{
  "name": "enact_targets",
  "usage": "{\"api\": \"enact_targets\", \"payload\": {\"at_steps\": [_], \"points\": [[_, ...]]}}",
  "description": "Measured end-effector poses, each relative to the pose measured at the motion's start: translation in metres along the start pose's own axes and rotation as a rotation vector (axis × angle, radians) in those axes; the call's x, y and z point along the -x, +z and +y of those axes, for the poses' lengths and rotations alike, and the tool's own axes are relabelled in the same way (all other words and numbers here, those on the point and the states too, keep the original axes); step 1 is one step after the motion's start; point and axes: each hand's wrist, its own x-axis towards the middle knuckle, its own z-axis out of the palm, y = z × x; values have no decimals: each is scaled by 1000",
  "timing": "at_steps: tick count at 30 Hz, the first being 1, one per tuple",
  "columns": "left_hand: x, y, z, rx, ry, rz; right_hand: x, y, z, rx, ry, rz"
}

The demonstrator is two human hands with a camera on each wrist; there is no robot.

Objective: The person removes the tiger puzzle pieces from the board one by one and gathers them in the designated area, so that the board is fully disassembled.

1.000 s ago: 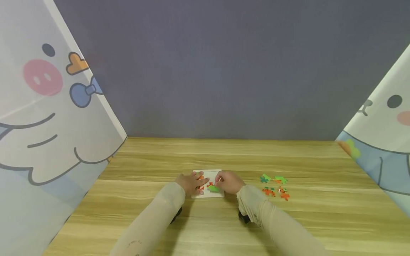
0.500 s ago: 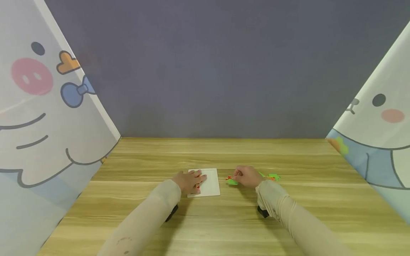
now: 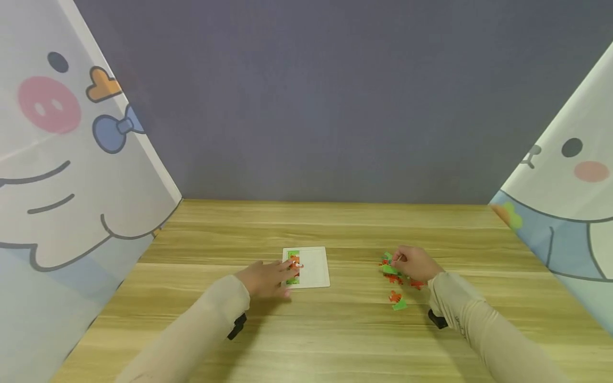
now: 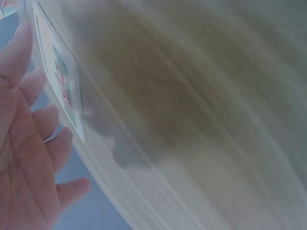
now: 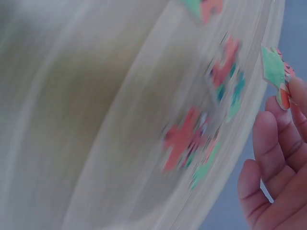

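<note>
In the head view my left hand (image 3: 266, 277) hovers or rests at the left side of a white puzzle tray (image 3: 316, 268), fingers spread. I cannot tell whether it touches the tray. A strip of joined jigsaw pieces (image 3: 292, 271), green and orange, fills the tray's left part, partly behind the fingers. Off to the right, my right hand (image 3: 417, 263) pinches a green and red jigsaw piece (image 5: 274, 66) between thumb and fingers, above the loose pieces. The left wrist view shows the left hand (image 4: 29, 143) with nothing in its grasp.
Loose jigsaw pieces (image 5: 182, 136) lie on the wooden table (image 3: 335, 330) under and around the right hand, some hidden by it. One orange and green piece (image 3: 396, 298) lies nearer the front. A dark partition (image 3: 306, 106) rises behind; printed cartoon panels flank both sides.
My right hand has carried its piece from the tray rightward to the loose pieces. My left hand has drawn back leftward, uncovering the strip. An orange and green piece now shows nearer the front.
</note>
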Motion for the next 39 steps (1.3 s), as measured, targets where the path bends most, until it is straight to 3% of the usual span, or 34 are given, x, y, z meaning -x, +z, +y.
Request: {"api": "enact_targets", "payload": {"at_steps": [9, 17, 28, 33, 39], "points": [[11, 3, -4, 38, 39, 30, 21, -15, 23, 3, 25, 36], [23, 8, -8, 45, 54, 40, 44, -23, 39, 22, -3, 45], [31, 13, -5, 64, 55, 49, 70, -24, 57, -164, 40, -66], [37, 10, -3, 58, 12, 42, 70, -19, 58, -165, 17, -89], [39, 8, -1, 72, 10, 42, 71, -16, 57, -151, 16, -150]]}}
